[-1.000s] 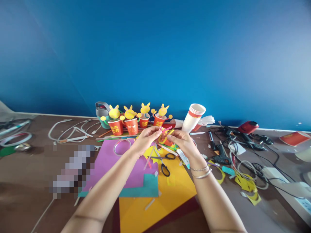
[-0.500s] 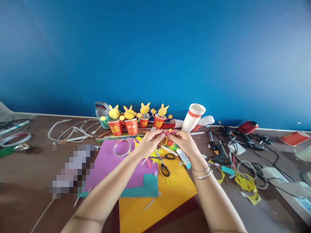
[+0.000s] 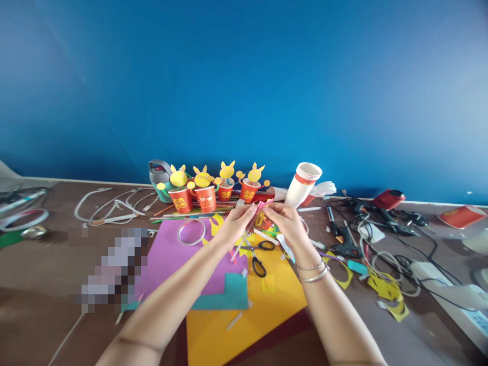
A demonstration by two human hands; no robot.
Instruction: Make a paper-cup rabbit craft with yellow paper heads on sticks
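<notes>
My left hand [image 3: 235,224] and my right hand [image 3: 286,222] meet above the middle of the table, fingers pinched. Between their fingertips runs a thin pink strip [image 3: 263,204], gripped by both; its material is unclear. A pale, thin strip [image 3: 238,247] slants down below my left hand. Just under the fingertips shows something yellow [image 3: 261,219], partly hidden. Black-handled scissors [image 3: 260,266] lie spread on the yellow sheet [image 3: 217,330] below my hands. Left of them, a roll of clear tape [image 3: 191,232] rests on the purple sheet [image 3: 179,274].
Several red paper cups [image 3: 206,199] with yellow eared paper heads stand along the wall. A tilted white cup stack [image 3: 301,185] is behind my right hand. Farther right lie a black glue gun [image 3: 346,245], cables and yellow paper scraps [image 3: 387,290]. A teal sheet [image 3: 219,301] underlies the purple one.
The yellow strip pinched by my right hand a second ago has left its fingertips. That hand has moved onto the pink strip, which both hands now grip.
</notes>
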